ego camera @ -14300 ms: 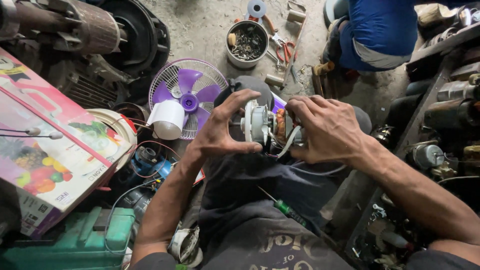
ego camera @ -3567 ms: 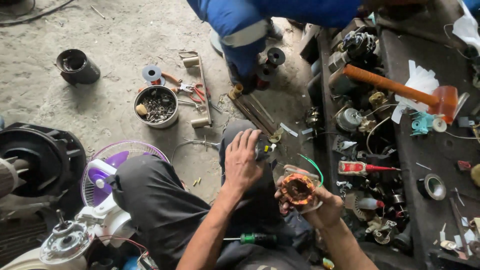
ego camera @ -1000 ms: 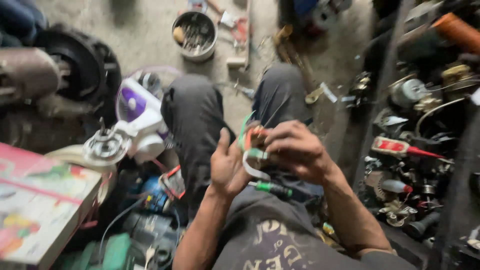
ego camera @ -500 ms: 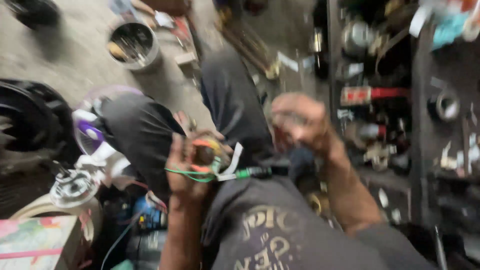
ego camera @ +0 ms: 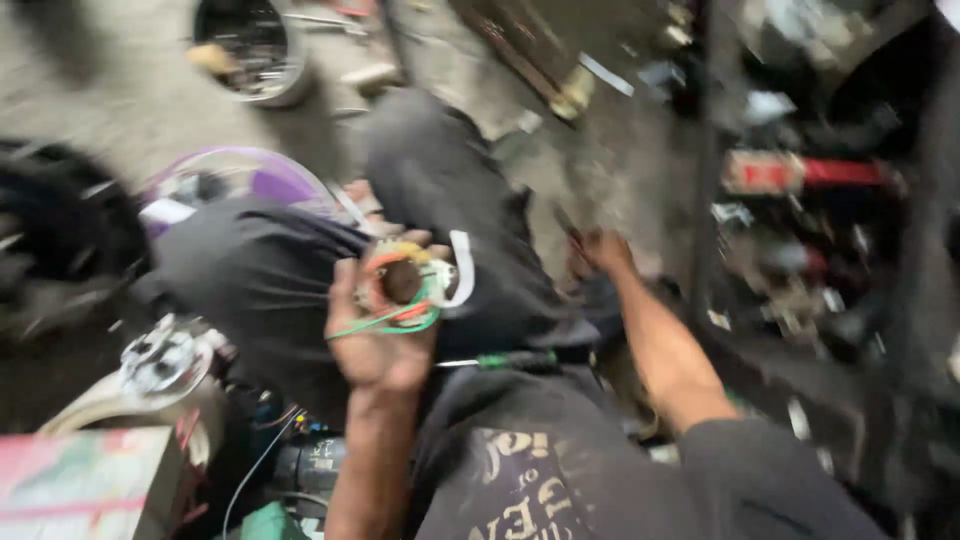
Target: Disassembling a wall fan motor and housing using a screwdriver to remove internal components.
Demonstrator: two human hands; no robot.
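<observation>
My left hand holds a copper-wound fan motor stator with green and red wires and a white strip, above my lap. My right hand reaches out to the right, down by my knee near the floor beside the dark shelf; motion blur hides whether it holds anything. A green-handled screwdriver lies across my lap between the two arms.
A purple fan blade with its guard lies left of my knee, a white fan housing lower left, a round tin of small parts on the floor ahead. A cluttered dark shelf of tools stands at the right.
My right hand has let go of the stator and moved out and down to the right. My left hand keeps the stator, now raised slightly over my lap.
</observation>
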